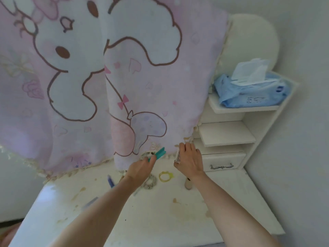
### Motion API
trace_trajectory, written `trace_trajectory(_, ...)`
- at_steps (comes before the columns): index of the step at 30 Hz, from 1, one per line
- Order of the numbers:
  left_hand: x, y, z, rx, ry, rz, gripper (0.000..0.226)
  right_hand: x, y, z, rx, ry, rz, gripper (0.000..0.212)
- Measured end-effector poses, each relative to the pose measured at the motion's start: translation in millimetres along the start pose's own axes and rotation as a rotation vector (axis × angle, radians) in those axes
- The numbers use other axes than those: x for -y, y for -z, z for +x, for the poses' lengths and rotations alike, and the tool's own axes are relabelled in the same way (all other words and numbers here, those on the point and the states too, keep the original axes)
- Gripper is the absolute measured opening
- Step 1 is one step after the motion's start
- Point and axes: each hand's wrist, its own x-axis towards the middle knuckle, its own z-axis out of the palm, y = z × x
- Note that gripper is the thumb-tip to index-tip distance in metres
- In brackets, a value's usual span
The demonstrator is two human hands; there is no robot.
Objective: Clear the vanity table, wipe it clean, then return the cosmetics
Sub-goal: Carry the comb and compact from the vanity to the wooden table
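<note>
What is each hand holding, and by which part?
Left hand pinches a teal clip by its near end; right hand grips a clear item, hold unclear.

Pink cartoon curtain (106,77) beside white shelves (226,134), pale wall (302,41).

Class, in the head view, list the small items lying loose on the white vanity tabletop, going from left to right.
Blue pen-like stick → grey fabric scrunchie → yellow ring-shaped hair tie → beige cylindrical tube.
</note>
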Motion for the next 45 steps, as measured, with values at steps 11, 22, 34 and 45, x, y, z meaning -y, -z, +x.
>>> trace_trajectory(11,-25.3,81.7,-31.9,-0.583,-0.574,-0.026,0.069,3.2,114.3,-128.5,-0.232,-0.519,-0.268,0.059)
trace_trajectory(22,-226.3,165.4,-217.9,-0.382,-0.97,-0.547,0.056,8.8,263.8,-420.1,-0.302,-1.112,-0.628,0.057)
trace_trajectory(34,-371.9,199.8,-536.6,-0.318,-1.535,-0.676,0.037,156.8,389.8,-734.7,-0.128,-1.683,-0.959,0.058)
trace_trajectory(45,-465.6,203.3,-742.6,-0.275,-2.032,-0.766,0.036,250.3,436.3,-915.9,-0.094,-2.124,-1.078,0.061)
